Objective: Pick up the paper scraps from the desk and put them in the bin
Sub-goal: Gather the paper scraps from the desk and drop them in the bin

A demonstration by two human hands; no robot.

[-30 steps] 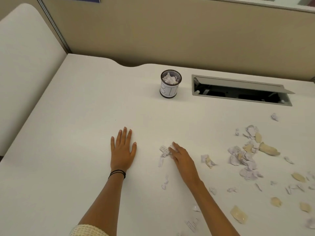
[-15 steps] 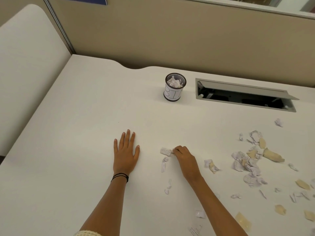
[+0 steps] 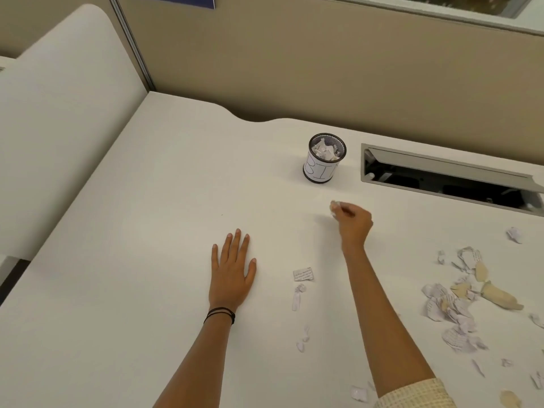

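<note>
Right hand (image 3: 354, 220) raised over white desk (image 3: 147, 260), fingertips pinched on small crumpled white paper scrap (image 3: 335, 207), carrying it toward far black mesh bin (image 3: 324, 158), part-filled with scraps. Scrap protrudes left of fingertips, near bin, short of rim. Left hand (image 3: 232, 273) flat, fingers spread, holding nothing, likely bracing. Loose scrap pile (image 3: 453, 304) right.

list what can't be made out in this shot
- Head view: pinched scrap in the right hand, motion-blurred, partly covered by fingers.
- Bin: depth of fill hidden by its wall.
- Cable tray: contents dark, under its raised flap.
- Scrap pile: cut by right edge.
</note>
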